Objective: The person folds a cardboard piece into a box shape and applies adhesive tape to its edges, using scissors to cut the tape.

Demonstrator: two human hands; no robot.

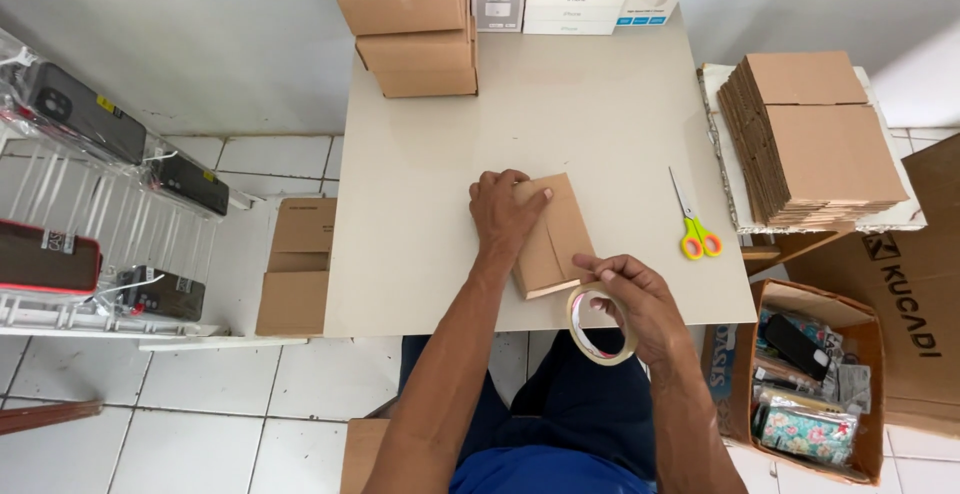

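Left hand (505, 216): palm down, fingers spread flat on the small cardboard box (552, 239), pressing it to the table; not gripping, just pinning
Right hand (632, 299): fingers closed round a roll of clear tape (600, 324), thumb and forefinger pinching at the box's near right corner; tape end too thin to make out
Box pos.: centre-front of the beige table (420, 204), flaps folded shut, long axis running away from the person w/ slight tilt to the right
Key relation: roll sits just right of and nearer than the box, touching its near edge; left hand covers the far left part, so the right hand is the closer one to the seam end
Scissors (693, 224): yellow-green handles, right of box, well apart
Flat cartons (815, 139): stacked on side stand, far right
Stacked boxes (410, 24): table's far edge
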